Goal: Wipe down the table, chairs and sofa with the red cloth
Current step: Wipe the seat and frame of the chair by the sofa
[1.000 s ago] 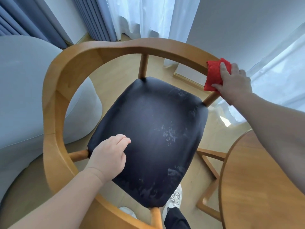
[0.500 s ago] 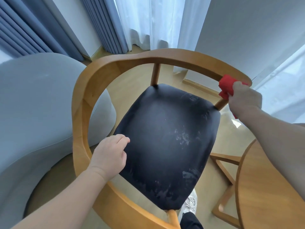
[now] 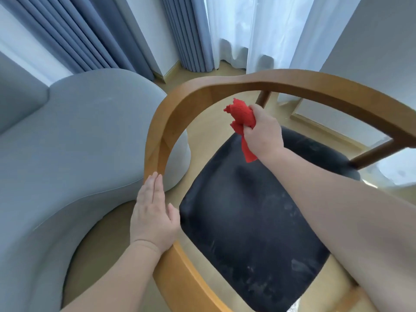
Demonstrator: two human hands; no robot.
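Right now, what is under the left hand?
The left hand lies flat on the chair's curved wooden rail, beside the dark seat. The stretch of rail beneath the palm is covered.

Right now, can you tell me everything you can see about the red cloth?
The red textured cloth is bunched into a crumpled wad, with one loose tail hanging below the fist. The right hand grips it, fingers curled round it. It hangs above the chair's black padded seat, inside the curved wooden rail, seemingly touching neither.
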